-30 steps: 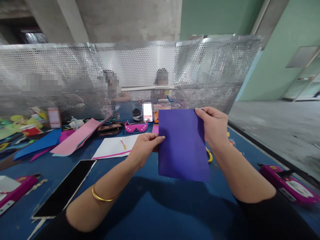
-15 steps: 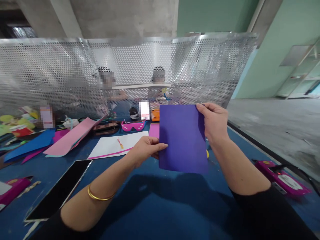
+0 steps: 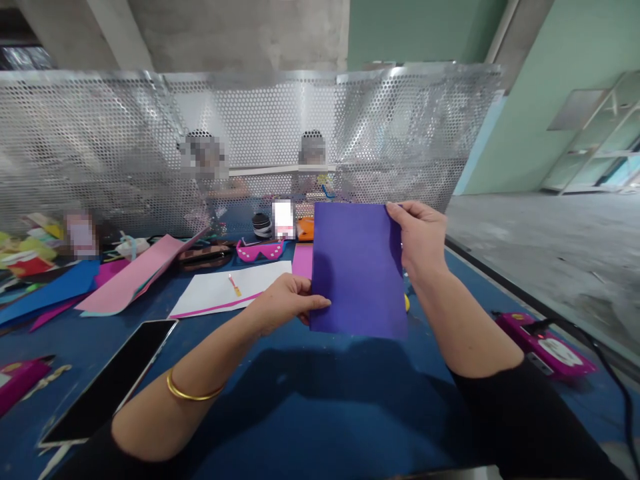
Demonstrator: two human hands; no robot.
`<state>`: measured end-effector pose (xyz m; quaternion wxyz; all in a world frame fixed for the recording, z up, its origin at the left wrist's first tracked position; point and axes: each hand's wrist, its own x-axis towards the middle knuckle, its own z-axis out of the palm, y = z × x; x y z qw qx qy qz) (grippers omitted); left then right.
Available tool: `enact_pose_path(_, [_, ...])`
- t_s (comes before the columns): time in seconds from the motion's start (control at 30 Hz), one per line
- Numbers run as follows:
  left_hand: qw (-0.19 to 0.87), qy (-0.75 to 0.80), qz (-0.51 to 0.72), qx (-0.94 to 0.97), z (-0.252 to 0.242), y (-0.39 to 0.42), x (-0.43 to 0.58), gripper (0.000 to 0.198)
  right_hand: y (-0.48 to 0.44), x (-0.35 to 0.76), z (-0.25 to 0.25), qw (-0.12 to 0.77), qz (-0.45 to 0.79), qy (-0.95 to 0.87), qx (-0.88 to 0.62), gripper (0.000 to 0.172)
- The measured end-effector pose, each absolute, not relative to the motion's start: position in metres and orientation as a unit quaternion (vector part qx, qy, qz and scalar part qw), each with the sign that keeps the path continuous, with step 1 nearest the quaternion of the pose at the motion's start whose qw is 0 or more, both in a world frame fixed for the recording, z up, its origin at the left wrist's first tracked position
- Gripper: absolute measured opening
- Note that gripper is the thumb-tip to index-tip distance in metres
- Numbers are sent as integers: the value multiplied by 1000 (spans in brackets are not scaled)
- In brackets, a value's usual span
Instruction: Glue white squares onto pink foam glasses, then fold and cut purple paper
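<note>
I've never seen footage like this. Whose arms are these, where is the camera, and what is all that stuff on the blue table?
There is no machine here. These are a person's own two bare hands, filmed by a camera worn on their head that looks forward and down, so you see roughly what they see. The left hand pinches the lower left edge of a purple sheet. The right hand grips its top right corner, and together they hold it up above the blue table. A gold bangle sits on the left forearm. On the table lie a dark phone, a white sheet with a pink edge, a pink sheet and a pink mask shape. A pink device sits at the right. Two other people sit behind the perforated metal screen.
</note>
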<state>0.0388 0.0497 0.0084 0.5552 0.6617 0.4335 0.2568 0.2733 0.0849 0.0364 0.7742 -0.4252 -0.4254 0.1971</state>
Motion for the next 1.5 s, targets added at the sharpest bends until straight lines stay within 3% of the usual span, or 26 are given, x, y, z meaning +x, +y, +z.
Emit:
enact_pose_path(0.33, [533,434,226,690,10,36,35,20,86,269,36,782,232,-407,-410,13])
enact_pose_path(0.63, [550,472,206,658,-8,-15,7,21,77,236,18,720,335,-444,-416,20])
enact_pose_path(0.9, [534,540,348,550,-28,-61,-12,25,41,204,9,579,495,-513,-395,39])
enact_pose_path(1.03, [524,552,419,496,-38,-74,-14,30,7,193,-10,504,548,-536,-399,34])
enact_pose_path(1.27, [570,505,374,530,-54,-82,-12,37,-25,207,-40,477,563,-522,-428,40])
enact_pose_path(1.5, [527,509,468,493,-32,-77,-44,39,-38,247,-41,355,570,-574,-469,39])
